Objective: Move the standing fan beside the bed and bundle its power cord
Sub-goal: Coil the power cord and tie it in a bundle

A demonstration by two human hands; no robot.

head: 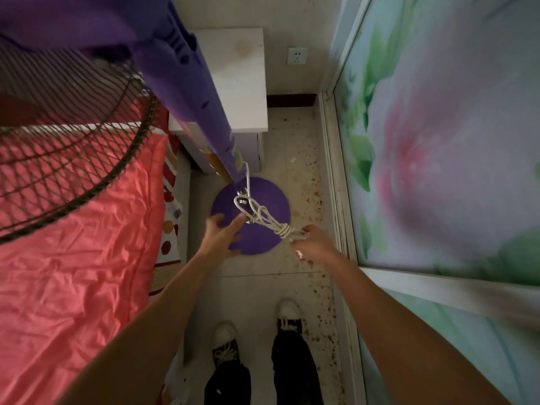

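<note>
Both hands are seen mid-frame over the purple fan base (257, 238). White power cord (263, 219), already knotted into a bundle, is pinched at its end by the right hand (317, 247). Left hand (223, 235) is spread open, empty, fingertips near the loops. Fan stands between bed (73, 229) and nightstand (233, 83).

Standing fan (187, 92): purple column and round base; dark wire grille (73, 135).
Power cord (268, 220): white, knotted bundle.
Bed cover (73, 244): salmon pink, plain; sheet (171, 226) beneath pale with red, brown and orange dots.
Bedside cabinet (236, 80): white, faint brownish stain.
Floor (304, 176): cream tile, brown speckling.
Sliding panel (438, 135): blurred, apparently pink flowers and green leaves.
Shoes (287, 312): black, white toes and laces.
</note>
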